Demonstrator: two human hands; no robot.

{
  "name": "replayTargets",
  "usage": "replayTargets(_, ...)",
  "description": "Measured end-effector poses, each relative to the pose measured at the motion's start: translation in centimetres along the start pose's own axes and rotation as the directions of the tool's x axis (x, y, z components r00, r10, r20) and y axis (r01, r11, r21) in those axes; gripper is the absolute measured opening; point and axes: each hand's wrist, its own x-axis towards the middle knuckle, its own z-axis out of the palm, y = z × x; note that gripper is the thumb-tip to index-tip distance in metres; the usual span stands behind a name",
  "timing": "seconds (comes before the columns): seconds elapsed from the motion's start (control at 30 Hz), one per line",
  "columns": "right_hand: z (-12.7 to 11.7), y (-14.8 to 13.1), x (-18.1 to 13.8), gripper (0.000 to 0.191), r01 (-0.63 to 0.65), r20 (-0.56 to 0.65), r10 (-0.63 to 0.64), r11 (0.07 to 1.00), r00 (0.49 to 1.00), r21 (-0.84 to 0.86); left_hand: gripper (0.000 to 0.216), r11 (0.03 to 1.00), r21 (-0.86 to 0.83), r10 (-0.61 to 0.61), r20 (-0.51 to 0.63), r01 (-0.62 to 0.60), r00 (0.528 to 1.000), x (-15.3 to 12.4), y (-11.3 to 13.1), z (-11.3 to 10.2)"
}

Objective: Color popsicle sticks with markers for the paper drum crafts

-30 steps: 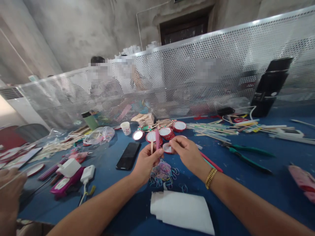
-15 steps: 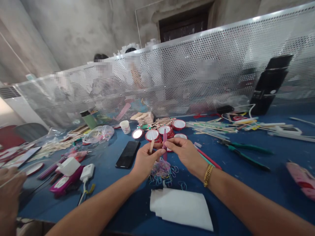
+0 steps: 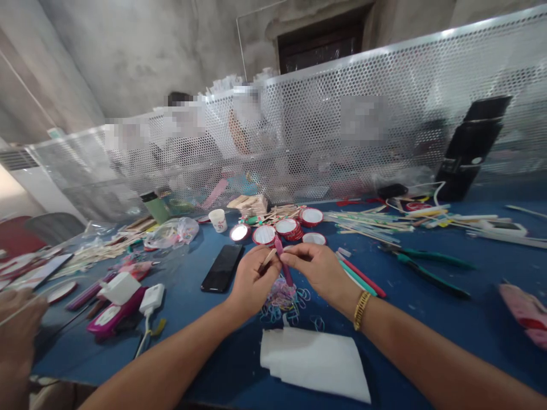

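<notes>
Mid-scene, the left hand (image 3: 253, 280) is gripping a flat wooden stick (image 3: 269, 259); the right hand (image 3: 319, 269) is pinching a tilted pink stick (image 3: 278, 246) above tangled rubber bands (image 3: 282, 300) on the blue tabletop (image 3: 183, 265).

Muted light, glare atop perforated screen (image 3: 307, 136) — frame edges stretched

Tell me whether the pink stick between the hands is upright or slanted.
Slanted: the pink stick, between the left hand and right hand, has its upper end farther left in the picture than its lower end.
</notes>
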Motion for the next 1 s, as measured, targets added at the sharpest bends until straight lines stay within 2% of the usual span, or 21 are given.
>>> replayTargets(0.2,-0.6,0.2,0.5,0.031,-0.057,-0.023,0.058,0.997,0.998,0.053,0.031,0.948,-0.316,-0.031,-0.016,0.025,0.999,-0.5,0.2,0.1)
replayTargets(0.3,-0.8,0.6,0.8,0.033,-0.063,-0.032,0.068,0.989,0.997,0.133,0.040,0.936,-0.350,-0.048,-0.021,0.038,0.999,-0.5,0.5,0.0)
replayTargets(0.37,-0.8,0.7,0.9,0.032,-0.057,-0.066,0.069,0.984,0.995,0.172,0.041,0.937,-0.348,-0.010,0.045,0.025,0.999,-0.5,0.8,0.0)
replayTargets(0.47,-0.9,0.5,0.9,0.029,-0.029,-0.105,0.050,0.982,0.993,0.189,0.011,0.932,-0.359,0.016,0.174,0.049,0.985,-0.9,1.1,0.2)
replayTargets(0.53,-1.0,0.2,0.9,0.028,-0.024,-0.082,0.040,0.980,0.996,0.196,0.035,0.935,-0.337,-0.064,0.136,0.107,0.989,-0.9,1.0,0.6)
replayTargets(0.63,-1.0,0.2,0.9,0.028,-0.042,-0.050,0.053,0.976,0.997,0.215,0.016,0.944,-0.262,-0.219,-0.052,0.199,0.974,-0.6,0.6,0.9)
replayTargets(0.67,-1.0,0.2,1.0,0.029,-0.045,-0.043,0.056,0.975,0.998,0.219,0.015,0.919,-0.298,-0.294,-0.082,0.258,0.952,-0.3,0.4,1.0)
replayTargets(0.7,-1.0,0.2,1.0,0.028,-0.044,-0.035,0.053,0.974,0.998,0.221,0.019,0.879,-0.346,-0.369,-0.057,0.329,0.928,-0.1,0.3,1.0)
replayTargets(0.8,-0.8,0.4,0.9,0.026,-0.029,0.002,0.029,0.978,1.000,0.205,0.034,0.703,-0.489,-0.522,0.138,0.516,0.842,0.3,0.1,1.0)
replayTargets(0.9,-0.6,0.4,0.7,0.025,-0.031,0.039,0.025,0.985,0.999,0.168,0.045,0.528,-0.588,-0.558,0.304,0.613,0.772,0.2,0.2,1.1)
replayTargets(1.0,-0.4,0.2,0.4,0.024,-0.028,0.082,0.015,0.986,0.997,0.164,0.049,0.419,-0.646,-0.576,0.354,0.638,0.737,0.1,0.3,1.2)
